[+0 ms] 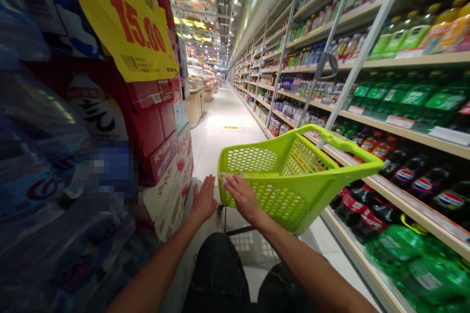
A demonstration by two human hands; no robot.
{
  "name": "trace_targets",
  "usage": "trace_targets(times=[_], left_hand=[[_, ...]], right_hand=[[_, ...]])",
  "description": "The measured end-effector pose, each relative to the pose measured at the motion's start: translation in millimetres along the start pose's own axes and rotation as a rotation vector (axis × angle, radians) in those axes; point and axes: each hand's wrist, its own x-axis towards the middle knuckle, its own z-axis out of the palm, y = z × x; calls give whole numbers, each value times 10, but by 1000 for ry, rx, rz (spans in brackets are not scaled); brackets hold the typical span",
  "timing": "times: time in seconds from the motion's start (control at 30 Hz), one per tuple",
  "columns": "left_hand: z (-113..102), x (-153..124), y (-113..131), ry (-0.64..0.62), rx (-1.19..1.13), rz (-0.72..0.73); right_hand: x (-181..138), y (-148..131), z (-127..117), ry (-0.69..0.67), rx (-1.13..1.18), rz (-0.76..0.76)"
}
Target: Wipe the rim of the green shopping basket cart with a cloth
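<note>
A lime-green shopping cart [271,195] with perforated sides stands in front of me, its handle toward the right-hand shelves. My right hand [240,195] is at the near left corner of the basket, fingers stretched out; whether it touches the plastic I cannot tell. Just left of the cart, my left hand [204,199] is held up with its fingers extended and nothing in it. No goods show inside the visible part of the basket. My knees are bent below both hands.
Drink shelves [404,124] line the right side, with green bottles [396,90] and dark cola bottles [407,176]. Stacked cartons [161,122] and wrapped bottles [36,156] rise close on the left under a yellow price sign [128,19]. A tiled aisle [223,102] runs ahead.
</note>
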Motion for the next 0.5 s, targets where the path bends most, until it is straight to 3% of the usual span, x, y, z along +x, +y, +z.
trace_targets(times=[0.07, 0.2, 0.27, 0.4, 0.5], left_hand=[[19, -1, -24, -7, 7, -5], [-23, 29, -20, -6, 4, 34], [-61, 81, 18, 4, 8, 37], [-69, 207, 167, -2, 32, 68], [-38, 238, 239, -19, 50, 62]], right_hand=[[55, 13, 30, -13, -24, -22], [-222, -18, 124, -126, -21, -96], [-252, -11, 84, -102, -45, -76], [134, 138, -125, -24, -190, 10], [269, 403, -385, -153, -298, 4]])
